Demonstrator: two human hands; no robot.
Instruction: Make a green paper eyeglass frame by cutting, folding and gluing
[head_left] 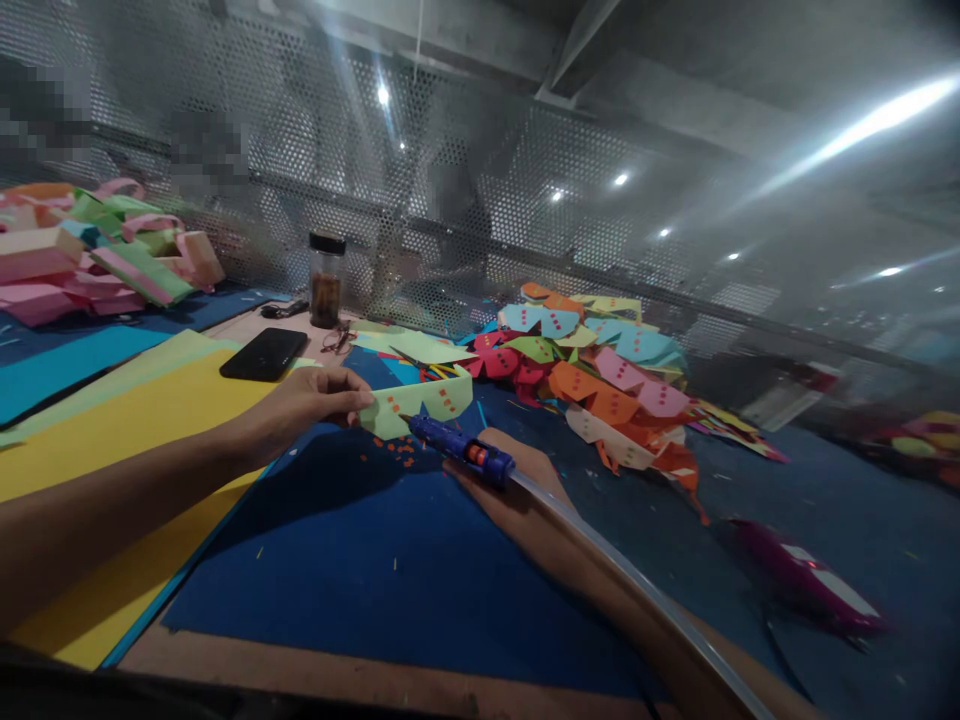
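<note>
Between the thumb and fingers of my left hand (330, 393) is one end of a pale green paper strip (395, 411), cut in a pointed shape and marked with small orange squares. My right hand (517, 480) is closed around a blue glue gun (465, 450), its fingers partly hidden behind the gun. A long clear glue stick (615, 560) sticks out of the gun's back end and runs over my forearm. The nozzle is close to the strip's lower edge; whether they touch I cannot tell. Small orange paper bits (403, 451) lie beneath on the blue sheet (360, 570).
Finished-looking coloured paper pieces (592, 370) are heaped at the right. Yellow sheets (112, 430), a black phone (265, 354) and a lidded jar (327, 285) stand or lie left. A purple object (810, 580) is at far right. Perforated metal panels (420, 200) rise behind.
</note>
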